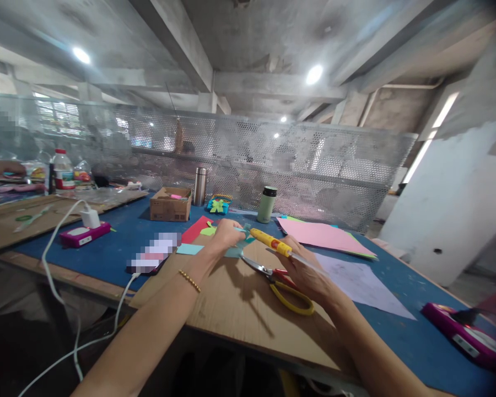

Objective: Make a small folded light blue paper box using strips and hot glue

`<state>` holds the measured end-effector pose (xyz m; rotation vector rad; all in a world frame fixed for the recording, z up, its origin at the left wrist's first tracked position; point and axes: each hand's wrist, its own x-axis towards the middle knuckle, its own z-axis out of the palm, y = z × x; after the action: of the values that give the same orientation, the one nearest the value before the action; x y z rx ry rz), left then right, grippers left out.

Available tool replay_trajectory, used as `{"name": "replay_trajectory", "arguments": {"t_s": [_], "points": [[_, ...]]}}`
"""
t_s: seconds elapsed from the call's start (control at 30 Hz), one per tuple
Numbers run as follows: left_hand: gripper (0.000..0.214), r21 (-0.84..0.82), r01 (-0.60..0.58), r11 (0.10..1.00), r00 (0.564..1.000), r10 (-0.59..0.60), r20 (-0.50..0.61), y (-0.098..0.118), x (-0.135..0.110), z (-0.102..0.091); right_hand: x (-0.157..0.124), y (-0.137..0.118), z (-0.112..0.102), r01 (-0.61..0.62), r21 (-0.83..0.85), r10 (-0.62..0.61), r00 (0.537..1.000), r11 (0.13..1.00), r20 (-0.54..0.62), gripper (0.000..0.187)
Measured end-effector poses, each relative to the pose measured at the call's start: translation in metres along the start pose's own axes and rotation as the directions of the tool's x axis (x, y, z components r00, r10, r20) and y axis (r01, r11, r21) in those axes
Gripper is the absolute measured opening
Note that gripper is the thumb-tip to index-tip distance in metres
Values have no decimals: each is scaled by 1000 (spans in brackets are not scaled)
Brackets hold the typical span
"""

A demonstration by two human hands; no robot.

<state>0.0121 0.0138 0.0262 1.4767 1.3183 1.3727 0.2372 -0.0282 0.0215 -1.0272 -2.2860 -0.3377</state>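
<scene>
My left hand (225, 234) pinches a small teal paper piece (236, 249) over a wooden board (235, 309). A yellow utility knife (270, 241) is gripped in my right hand (303, 270), its tip pointing left toward the teal paper. Yellow-handled scissors (279, 281) lie on the board just under my right hand, blades pointing left. A bead bracelet circles my left wrist.
Pink paper sheets (324, 236) and a white sheet (361, 284) lie right on the blue table (119, 242). Behind stand a cardboard box (170, 204), steel flask (200, 186), green cup (267, 204). A phone (152, 255) with white cable lies left. Magenta devices (465, 333) sit at both sides.
</scene>
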Motion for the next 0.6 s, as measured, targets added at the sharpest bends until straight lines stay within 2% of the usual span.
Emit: {"name": "replay_trajectory", "arguments": {"t_s": [0.17,0.33,0.47,0.6], "points": [[10,-55,40,998,999,-40,-4,-5,5,0,-2,2,-3,-37,18,38,999,999,-35,19],[5,-23,6,1000,1000,-7,-29,-6,7,-2,-6,17,-15,-116,73,123,987,991,-104,16],[5,-2,-24,1000,999,24,-42,-4,6,-4,-32,60,-35,-137,-22,133,983,990,-127,18],[8,49,-43,998,998,45,-39,-2,4,-2,-83,121,-45,-208,-220,204,978,953,-43,24]]}}
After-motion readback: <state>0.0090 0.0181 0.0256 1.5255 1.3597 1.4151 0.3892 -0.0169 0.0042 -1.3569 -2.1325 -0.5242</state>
